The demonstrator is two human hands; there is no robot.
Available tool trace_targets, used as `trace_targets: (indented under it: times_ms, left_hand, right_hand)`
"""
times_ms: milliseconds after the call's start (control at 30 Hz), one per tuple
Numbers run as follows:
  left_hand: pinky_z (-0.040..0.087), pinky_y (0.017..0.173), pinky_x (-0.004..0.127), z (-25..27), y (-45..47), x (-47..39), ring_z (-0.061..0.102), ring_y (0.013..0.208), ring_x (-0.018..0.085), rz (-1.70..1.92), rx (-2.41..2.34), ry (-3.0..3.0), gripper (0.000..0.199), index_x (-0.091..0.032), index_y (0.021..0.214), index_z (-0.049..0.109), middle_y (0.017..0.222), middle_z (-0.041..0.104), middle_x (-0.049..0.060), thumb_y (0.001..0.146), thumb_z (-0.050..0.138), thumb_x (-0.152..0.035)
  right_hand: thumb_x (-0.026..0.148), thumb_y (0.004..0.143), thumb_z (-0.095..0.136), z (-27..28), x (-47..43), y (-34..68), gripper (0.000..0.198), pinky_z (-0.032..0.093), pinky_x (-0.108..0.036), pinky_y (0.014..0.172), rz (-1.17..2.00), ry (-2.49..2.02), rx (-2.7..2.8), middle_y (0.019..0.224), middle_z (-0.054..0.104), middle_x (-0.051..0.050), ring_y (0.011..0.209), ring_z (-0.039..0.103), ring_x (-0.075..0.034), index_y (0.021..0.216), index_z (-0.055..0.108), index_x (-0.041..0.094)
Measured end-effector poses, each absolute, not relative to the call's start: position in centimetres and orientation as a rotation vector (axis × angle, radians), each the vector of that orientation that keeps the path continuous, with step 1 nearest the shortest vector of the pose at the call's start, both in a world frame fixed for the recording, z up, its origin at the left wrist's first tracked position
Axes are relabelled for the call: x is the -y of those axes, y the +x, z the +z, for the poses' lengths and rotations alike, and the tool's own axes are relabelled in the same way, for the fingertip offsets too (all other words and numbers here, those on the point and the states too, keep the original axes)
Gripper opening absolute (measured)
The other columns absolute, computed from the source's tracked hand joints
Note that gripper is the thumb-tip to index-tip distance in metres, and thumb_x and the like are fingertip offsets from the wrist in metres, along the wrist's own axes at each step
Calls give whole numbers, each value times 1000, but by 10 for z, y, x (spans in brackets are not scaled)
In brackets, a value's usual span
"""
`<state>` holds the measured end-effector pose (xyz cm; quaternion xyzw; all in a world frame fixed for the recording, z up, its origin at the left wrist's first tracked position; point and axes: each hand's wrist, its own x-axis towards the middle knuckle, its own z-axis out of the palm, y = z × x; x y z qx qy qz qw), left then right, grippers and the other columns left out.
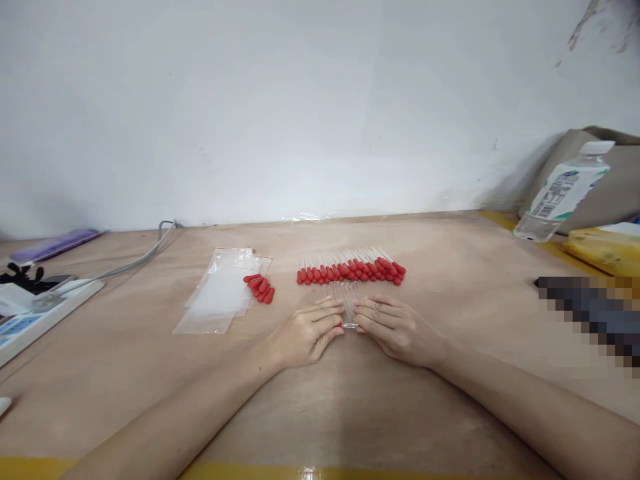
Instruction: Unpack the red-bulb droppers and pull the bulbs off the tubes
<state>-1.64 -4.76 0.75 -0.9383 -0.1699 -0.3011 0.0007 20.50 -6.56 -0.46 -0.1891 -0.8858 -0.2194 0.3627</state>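
Note:
My left hand (313, 330) and my right hand (393, 327) meet over the table, both with fingers closed. Between them lies a clear glass dropper tube (350, 326), held level. A bit of red rubber bulb (341, 325) shows at my left fingertips, while my right fingers grip the tube's other side. Just beyond the hands are several bare glass tubes (344, 291), partly covered by my fingers. Behind those, a row of droppers with red bulbs (350, 270) points its thin ends toward the wall. Loose red bulbs (261, 288) sit in a small pile to the left.
Clear plastic bags (215, 303) lie beside the loose bulbs. A power strip (55, 313) with a grey cable (135, 265) and a purple packet (55, 246) are at far left. A tilted bottle (565, 190), a grey bag (610, 180) and a yellow packet (607, 250) are at right.

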Motion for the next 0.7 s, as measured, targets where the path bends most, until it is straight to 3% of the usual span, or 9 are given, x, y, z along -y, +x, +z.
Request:
trace_targets:
  times_ms: [267, 367, 467, 567, 700]
  left_hand:
    - [48, 91, 38, 10, -33, 43, 58, 102, 19, -1095, 640, -2817, 14, -16, 93, 60, 97, 67, 7, 85, 49, -14]
    - [50, 77, 33, 17, -45, 36, 58, 87, 17, -1166, 808, -2654, 12, -18, 91, 62, 91, 64, 5, 83, 52, -17]
    - [47, 64, 28, 26, -56, 23, 53, 74, 14, -1211, 1010, -2496, 15, -19, 92, 64, 81, 56, 5, 84, 52, -22]
    - [46, 66, 29, 38, -72, 3, 51, 78, 16, -1125, 1260, -2388, 21, -18, 94, 65, 81, 51, 6, 84, 47, -24]
    - [46, 70, 31, 63, -101, -16, 55, 78, 19, -833, 1724, -2389, 26, -16, 97, 63, 80, 56, 6, 79, 46, -22]
  right_hand:
    - [11, 84, 47, -7, 57, 219, 21, 48, -35, 87, -403, -659, 2176, 99, 64, -9, 101, 57, -19, 100, 59, 15]
    - [18, 86, 45, -8, 50, 226, 21, 52, -30, 66, -329, -914, 2087, 81, 60, -8, 77, 58, -17, 98, 61, 15]
    - [21, 86, 41, -9, 47, 226, 26, 46, -27, 54, -327, -1080, 2065, 68, 49, -5, 61, 50, -15, 101, 61, 12]
    - [19, 85, 37, -10, 47, 223, 27, 45, -27, 56, -279, -1153, 2085, 72, 50, -6, 63, 50, -15, 104, 57, 12]
    - [15, 82, 38, -10, 50, 219, 19, 44, -27, 58, -174, -1196, 2069, 79, 56, -6, 68, 54, -16, 95, 51, 15]
